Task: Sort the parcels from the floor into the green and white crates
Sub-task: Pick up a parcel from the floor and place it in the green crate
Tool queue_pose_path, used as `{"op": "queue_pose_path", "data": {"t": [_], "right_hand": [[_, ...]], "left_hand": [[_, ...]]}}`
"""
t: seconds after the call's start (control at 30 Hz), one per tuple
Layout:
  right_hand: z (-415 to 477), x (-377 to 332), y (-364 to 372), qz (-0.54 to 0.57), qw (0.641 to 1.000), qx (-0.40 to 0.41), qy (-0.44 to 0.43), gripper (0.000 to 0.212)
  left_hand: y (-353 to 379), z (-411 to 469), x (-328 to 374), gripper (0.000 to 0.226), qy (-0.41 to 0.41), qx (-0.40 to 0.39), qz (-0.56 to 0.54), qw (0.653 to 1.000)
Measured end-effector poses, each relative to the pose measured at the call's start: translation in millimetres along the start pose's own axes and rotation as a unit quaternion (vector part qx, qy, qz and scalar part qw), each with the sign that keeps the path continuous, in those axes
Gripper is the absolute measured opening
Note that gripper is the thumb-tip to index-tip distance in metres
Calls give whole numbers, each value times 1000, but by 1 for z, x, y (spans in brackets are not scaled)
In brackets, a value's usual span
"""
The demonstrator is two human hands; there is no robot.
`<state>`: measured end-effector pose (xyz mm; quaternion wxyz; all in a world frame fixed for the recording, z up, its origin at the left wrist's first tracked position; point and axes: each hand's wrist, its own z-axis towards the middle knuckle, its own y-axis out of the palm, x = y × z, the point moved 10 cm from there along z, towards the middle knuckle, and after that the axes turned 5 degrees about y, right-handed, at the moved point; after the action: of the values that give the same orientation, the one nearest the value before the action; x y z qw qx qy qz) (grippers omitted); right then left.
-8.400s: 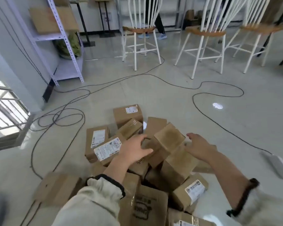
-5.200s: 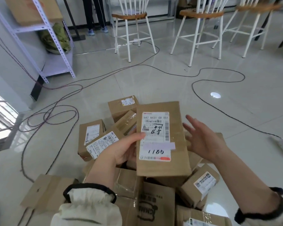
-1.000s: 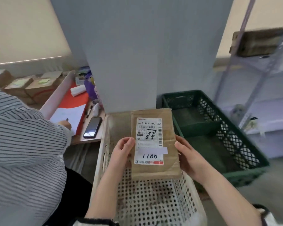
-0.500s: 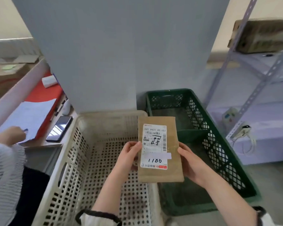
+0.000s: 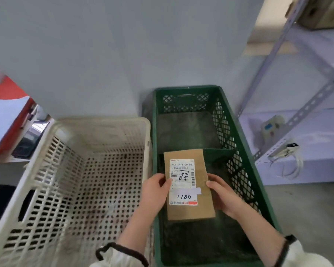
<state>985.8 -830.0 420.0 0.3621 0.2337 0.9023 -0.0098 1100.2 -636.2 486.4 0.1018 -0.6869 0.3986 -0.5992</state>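
A flat brown cardboard parcel with a white shipping label marked "1100" is held label-up over the green crate. My left hand grips its left edge and my right hand grips its right edge. The green crate stands on the right, against the wall, and holds no parcels that I can see. Beside it on the left stands the white perforated crate, also with no parcels in it. Whether the parcel touches the green crate's floor I cannot tell.
A grey wall rises right behind both crates. A metal shelf rack stands at the right with a small device and cable on its low shelf. At the left, a desk edge carries a phone and papers on a red pad.
The parcel and both hands have moved right, from over the white crate's edge to over the green crate, and lower. The view turned right; the person in the striped shirt has left the frame.
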Motion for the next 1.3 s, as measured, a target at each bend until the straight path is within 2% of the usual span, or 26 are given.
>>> {"op": "queue_pose_path", "data": {"t": [0.07, 0.13, 0.37, 0.5, 0.7, 0.87, 0.97, 1.17, 1.3], "right_hand": [[15, 16, 0, 13, 1000, 8, 22, 23], [28, 28, 5, 26, 999, 5, 41, 24], [64, 38, 25, 72, 995, 11, 63, 31], [81, 45, 24, 84, 993, 29, 76, 33], [86, 62, 15, 57, 993, 73, 78, 27], [90, 63, 14, 40, 991, 102, 72, 29], [90, 62, 14, 33, 991, 110, 73, 28], [84, 54, 18, 13, 989, 125, 80, 29], [77, 45, 22, -32, 988, 122, 89, 39]], "left_hand": [[1, 2, -2, 8, 19, 14, 90, 996], [2, 4, -7, 23, 29, 31, 147, 988], [-2, 7, -24, 64, -10, 55, 193, 980], [3, 14, -22, 76, -18, 40, 238, 970], [16, 19, -25, 74, -25, -24, 324, 945], [25, 23, -29, 42, -51, -75, 377, 922], [28, 24, -31, 32, -60, -86, 401, 910], [31, 25, -28, 36, -58, -83, 446, 889], [30, 24, -26, 37, -59, -91, 442, 891]]}}
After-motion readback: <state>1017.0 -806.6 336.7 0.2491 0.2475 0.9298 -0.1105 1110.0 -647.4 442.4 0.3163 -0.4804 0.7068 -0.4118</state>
